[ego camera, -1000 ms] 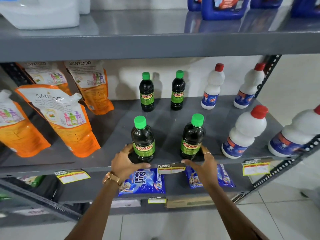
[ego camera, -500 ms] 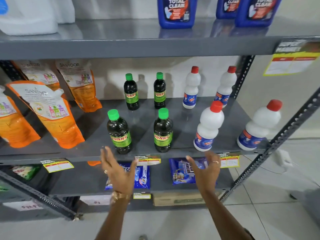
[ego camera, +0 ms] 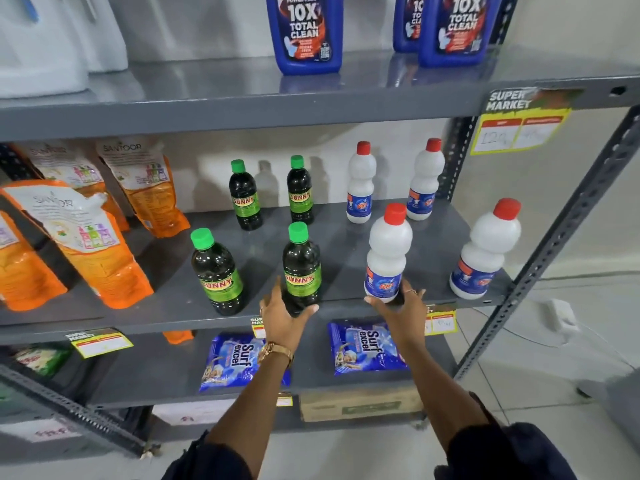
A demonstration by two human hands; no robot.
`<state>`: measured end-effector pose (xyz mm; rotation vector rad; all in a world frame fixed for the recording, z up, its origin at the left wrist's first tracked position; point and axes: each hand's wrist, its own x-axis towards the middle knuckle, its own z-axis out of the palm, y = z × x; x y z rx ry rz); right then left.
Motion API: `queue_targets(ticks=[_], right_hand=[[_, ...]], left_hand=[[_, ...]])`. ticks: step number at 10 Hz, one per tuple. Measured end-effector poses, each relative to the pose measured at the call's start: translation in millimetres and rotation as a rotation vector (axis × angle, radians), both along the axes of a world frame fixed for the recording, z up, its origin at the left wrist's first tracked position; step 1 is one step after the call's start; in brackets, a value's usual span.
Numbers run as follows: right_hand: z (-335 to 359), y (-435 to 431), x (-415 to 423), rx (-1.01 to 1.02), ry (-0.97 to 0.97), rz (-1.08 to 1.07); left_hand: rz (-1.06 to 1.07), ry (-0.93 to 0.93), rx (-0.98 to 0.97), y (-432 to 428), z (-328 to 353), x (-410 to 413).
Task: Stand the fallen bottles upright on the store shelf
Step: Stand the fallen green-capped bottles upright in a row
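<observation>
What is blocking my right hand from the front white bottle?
Nothing visible. The right hand is already at the base of the front white bottle, fingers spread around it. The neighbouring green-capped bottle, by the left hand, stands apart.

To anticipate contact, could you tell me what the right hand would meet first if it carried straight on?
Most likely the front white bottle: the right hand already cups its base, though actual contact is unclear.
</observation>
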<state>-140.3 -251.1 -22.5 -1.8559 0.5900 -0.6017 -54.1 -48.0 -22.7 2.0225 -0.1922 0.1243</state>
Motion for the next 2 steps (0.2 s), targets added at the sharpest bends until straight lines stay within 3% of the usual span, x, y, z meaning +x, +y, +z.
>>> queue_targets(ticks=[2], right_hand=[[4.2,-7.9,-10.0,-0.004,0.053,0.066]], left_hand=[[0.036,-0.051,0.033,-1.1,-5.7,-0.2]])
